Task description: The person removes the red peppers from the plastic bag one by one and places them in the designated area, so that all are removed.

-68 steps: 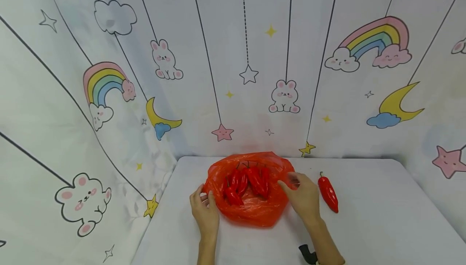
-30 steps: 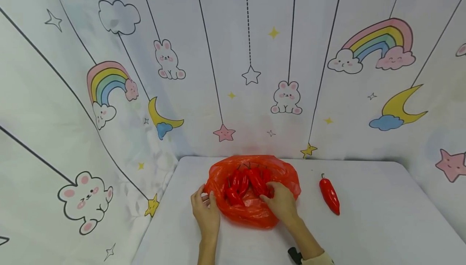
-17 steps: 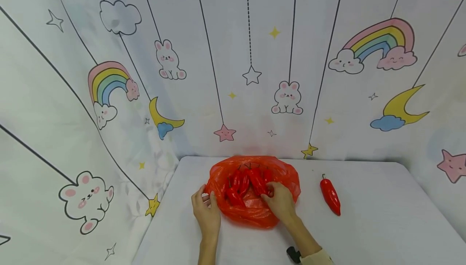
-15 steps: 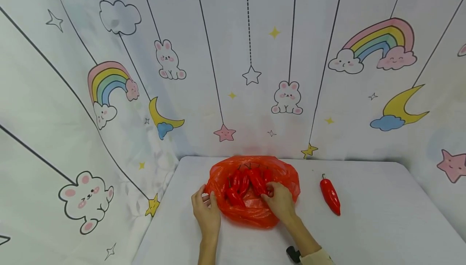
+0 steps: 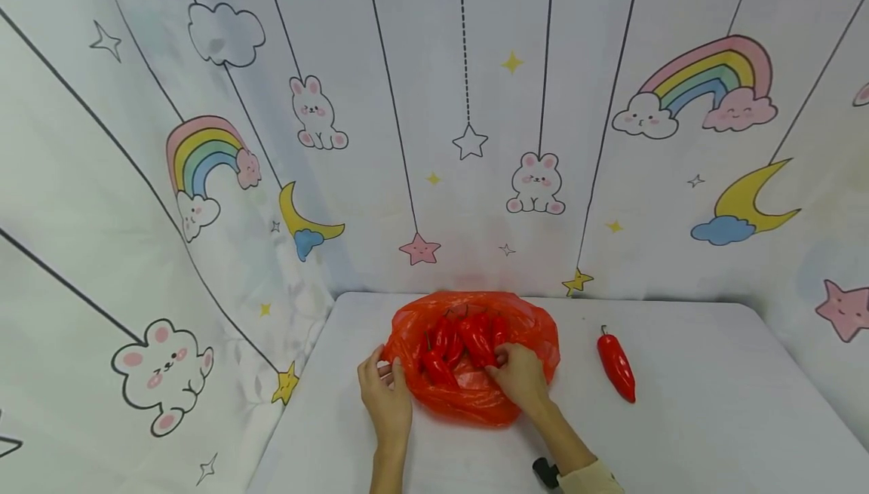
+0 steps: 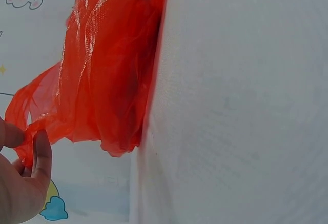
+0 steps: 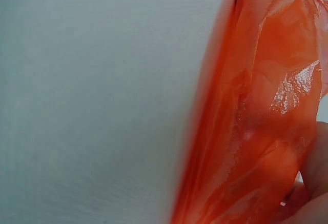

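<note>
**Left hand (image 5: pixel 385 402) pinching the rim, right hand (image 5: pixel 524 378) down among the peppers (image 5: pixel 477 339)**

From where I stand, only the head view looks into the wide mouth of the red plastic bag (image 5: pixel 468 407) and shows the peppers lying inside. The left wrist view gives what that one half hides: a fold of the bag's rim caught between thumb and fingers, with the plastic pulled out to a corner. The right wrist view is nearly filled by the bag's shiny outer wall against the white tabletop (image 5: pixel 699 411), with the right hand partly behind it at the edge.

There is one bag. I make out about five peppers in it, though they overlap and the total isn't certain. One lone pepper (image 5: pixel 616 367) lies on the tabletop to the right, well apart from the bag, its stem pointing away from the person. Behind, the patterned cloth (image 5: pixel 380 41) carries two rainbows (image 5: pixel 713 62) and two yellow moons (image 5: pixel 735 191).

The left forearm comes almost straight up to the bag's left side. The right one slants in from the lower right, ending in a pale sleeve (image 5: pixel 589 479) with a small dark object (image 5: pixel 545 473) beside it. The right hand's fingers bend down at the rightmost peppers in the bag; whether they grip one, I can't tell.
</note>
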A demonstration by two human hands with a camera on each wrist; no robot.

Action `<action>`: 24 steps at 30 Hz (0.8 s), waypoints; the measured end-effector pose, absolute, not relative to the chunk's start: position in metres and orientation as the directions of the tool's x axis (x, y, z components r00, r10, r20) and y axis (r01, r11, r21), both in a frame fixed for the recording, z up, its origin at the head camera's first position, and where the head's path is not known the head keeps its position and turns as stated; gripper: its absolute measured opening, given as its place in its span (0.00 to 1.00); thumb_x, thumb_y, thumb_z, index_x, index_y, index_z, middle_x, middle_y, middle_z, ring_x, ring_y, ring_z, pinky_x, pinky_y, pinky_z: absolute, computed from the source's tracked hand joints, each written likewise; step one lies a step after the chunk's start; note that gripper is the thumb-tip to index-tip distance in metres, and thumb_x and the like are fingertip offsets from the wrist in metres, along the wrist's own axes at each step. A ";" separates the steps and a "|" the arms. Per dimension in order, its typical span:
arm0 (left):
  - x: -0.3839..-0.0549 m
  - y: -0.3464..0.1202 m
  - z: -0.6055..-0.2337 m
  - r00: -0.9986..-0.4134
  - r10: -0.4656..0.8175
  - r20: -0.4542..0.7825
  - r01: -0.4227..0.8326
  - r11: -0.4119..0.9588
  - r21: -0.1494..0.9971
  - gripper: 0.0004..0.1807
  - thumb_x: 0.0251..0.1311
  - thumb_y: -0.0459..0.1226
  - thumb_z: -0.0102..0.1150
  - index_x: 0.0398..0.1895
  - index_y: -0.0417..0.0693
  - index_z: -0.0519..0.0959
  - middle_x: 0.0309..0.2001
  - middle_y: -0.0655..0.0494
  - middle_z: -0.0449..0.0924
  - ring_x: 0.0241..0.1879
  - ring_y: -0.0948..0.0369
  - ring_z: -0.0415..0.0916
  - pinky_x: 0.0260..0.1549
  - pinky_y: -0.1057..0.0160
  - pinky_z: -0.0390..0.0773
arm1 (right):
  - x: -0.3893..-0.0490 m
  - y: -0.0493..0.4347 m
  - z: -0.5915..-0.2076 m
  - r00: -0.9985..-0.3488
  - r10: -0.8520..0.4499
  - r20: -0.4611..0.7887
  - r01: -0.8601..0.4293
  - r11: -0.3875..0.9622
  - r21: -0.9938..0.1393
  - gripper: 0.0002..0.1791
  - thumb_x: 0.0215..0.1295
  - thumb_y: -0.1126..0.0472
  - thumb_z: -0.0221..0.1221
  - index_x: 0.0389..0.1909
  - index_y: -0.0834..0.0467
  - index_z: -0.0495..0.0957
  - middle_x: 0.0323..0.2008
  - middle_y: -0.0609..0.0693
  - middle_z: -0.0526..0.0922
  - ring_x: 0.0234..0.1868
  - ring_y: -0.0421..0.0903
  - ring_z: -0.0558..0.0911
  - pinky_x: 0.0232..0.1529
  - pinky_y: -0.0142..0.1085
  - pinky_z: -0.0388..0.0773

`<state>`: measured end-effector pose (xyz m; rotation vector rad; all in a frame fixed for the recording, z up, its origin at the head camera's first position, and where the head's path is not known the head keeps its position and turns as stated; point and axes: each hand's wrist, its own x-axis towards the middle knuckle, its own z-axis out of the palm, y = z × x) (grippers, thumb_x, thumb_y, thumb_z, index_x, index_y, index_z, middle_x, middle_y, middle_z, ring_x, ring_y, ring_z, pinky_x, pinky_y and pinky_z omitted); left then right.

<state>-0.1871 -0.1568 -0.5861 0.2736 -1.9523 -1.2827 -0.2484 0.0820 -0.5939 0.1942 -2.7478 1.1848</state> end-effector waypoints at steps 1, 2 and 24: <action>-0.187 -0.157 -0.586 -0.680 -0.552 0.482 0.224 0.470 0.854 0.21 0.71 0.30 0.62 0.66 0.38 0.76 0.52 0.47 0.75 0.42 0.57 0.79 0.40 0.77 0.80 | -0.249 0.081 -0.594 -0.983 -0.060 0.175 -0.169 0.681 -0.713 0.18 0.56 0.61 0.78 0.46 0.61 0.87 0.31 0.48 0.85 0.30 0.42 0.79 0.36 0.39 0.86; -0.186 -0.157 -0.585 -0.682 -0.551 0.482 0.224 0.469 0.854 0.21 0.71 0.30 0.62 0.66 0.38 0.76 0.52 0.47 0.75 0.42 0.57 0.79 0.40 0.77 0.80 | -0.248 0.081 -0.594 -0.983 -0.059 0.173 -0.166 0.680 -0.714 0.17 0.56 0.61 0.77 0.45 0.61 0.87 0.31 0.47 0.85 0.30 0.42 0.79 0.36 0.39 0.86; -0.186 -0.156 -0.586 -0.687 -0.554 0.471 0.204 0.476 0.856 0.21 0.71 0.30 0.62 0.66 0.41 0.76 0.53 0.47 0.75 0.42 0.58 0.79 0.40 0.78 0.79 | -0.235 0.083 -0.585 -0.986 -0.020 0.163 -0.139 0.629 -0.765 0.13 0.59 0.63 0.75 0.42 0.61 0.84 0.29 0.45 0.84 0.29 0.42 0.81 0.36 0.39 0.87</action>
